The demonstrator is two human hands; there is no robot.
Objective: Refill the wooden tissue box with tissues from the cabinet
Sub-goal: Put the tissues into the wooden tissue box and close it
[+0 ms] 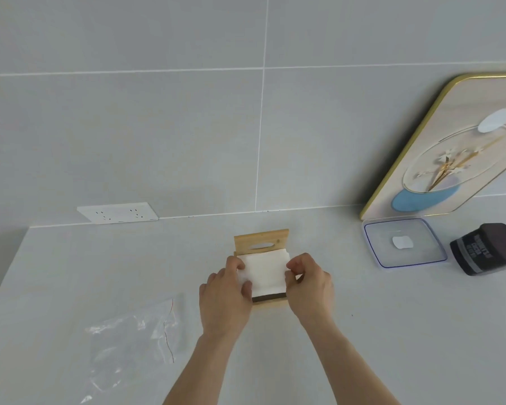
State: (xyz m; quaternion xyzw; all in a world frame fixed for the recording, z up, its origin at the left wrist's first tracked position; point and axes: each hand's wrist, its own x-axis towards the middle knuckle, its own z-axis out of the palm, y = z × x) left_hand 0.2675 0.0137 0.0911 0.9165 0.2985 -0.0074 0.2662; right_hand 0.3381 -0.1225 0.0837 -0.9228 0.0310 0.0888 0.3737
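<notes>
A small wooden tissue box (270, 303) stands on the grey counter, its slotted wooden lid (261, 240) tipped up at the far side. A white stack of tissues (265, 270) sits in the open box and fills most of it. My left hand (227, 293) grips the stack's left edge with thumb and fingers. On the other side, my right hand (308, 283) pinches the right edge. A dark gap shows between the tissues and the box's near wall.
An empty clear plastic wrapper (135, 340) lies at the near left. A clear lidded container (403, 242) and a dark jar (488, 248) stand at the right, below a gold-framed picture (450, 147) leaning on the tiled wall. A white socket (117, 212) is at the back left.
</notes>
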